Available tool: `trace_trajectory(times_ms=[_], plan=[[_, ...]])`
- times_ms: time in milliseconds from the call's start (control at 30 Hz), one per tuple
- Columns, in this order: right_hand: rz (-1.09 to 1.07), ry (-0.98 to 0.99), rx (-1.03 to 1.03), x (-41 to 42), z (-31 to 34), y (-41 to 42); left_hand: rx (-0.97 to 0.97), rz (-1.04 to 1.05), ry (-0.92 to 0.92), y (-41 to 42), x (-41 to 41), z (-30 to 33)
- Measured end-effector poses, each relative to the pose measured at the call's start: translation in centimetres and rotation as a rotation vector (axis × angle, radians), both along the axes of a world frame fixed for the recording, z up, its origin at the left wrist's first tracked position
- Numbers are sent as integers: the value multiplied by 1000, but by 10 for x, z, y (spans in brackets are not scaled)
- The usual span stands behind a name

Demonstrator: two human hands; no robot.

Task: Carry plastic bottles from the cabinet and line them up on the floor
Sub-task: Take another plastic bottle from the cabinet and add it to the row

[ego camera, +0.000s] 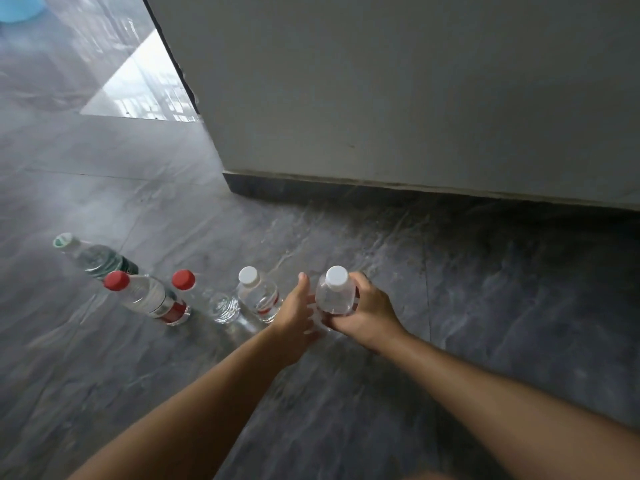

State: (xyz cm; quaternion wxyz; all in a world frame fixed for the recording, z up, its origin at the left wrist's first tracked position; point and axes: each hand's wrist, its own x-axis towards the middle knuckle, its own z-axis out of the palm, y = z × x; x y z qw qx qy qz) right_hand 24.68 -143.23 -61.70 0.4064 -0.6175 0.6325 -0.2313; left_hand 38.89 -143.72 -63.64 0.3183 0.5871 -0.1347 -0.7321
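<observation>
While right hand (367, 306) is gripping white-capped bottle (335, 292) at row's (180, 292) end, left hand (294, 313), fingers straight, is steadying it; next, releasing it upright on floor (485, 289).

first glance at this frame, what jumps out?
Two hands meet low in the middle: the right hand grips a white-capped bottle, the left hand open beside it. To their left, a row of four bottles stands on the dark floor; a pale wall fills the upper right.
</observation>
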Motion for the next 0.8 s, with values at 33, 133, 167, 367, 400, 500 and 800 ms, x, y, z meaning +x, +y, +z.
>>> trace_trajectory(times_ms=[33, 133, 167, 367, 400, 500, 800], plan=[[4, 5, 7, 2, -6, -1, -4, 0, 14, 0, 1, -3], [11, 14, 24, 3, -17, -5, 4, 2, -31, -2, 4, -12], [12, 15, 28, 3, -20, -6, 6, 3, -51, -2, 5, -14], [14, -10, 65, -2, -37, -6, 12, -57, -44, -6, 3, -24], [17, -19, 71, -3, -39, -6, 14, -63, -42, -6, 3, -25], [17, -39, 79, -3, -44, -5, 13, -67, -7, -5, 3, -30], [20, -57, 147, -1, -40, -6, -3, -71, -1, -7, 6, -22]])
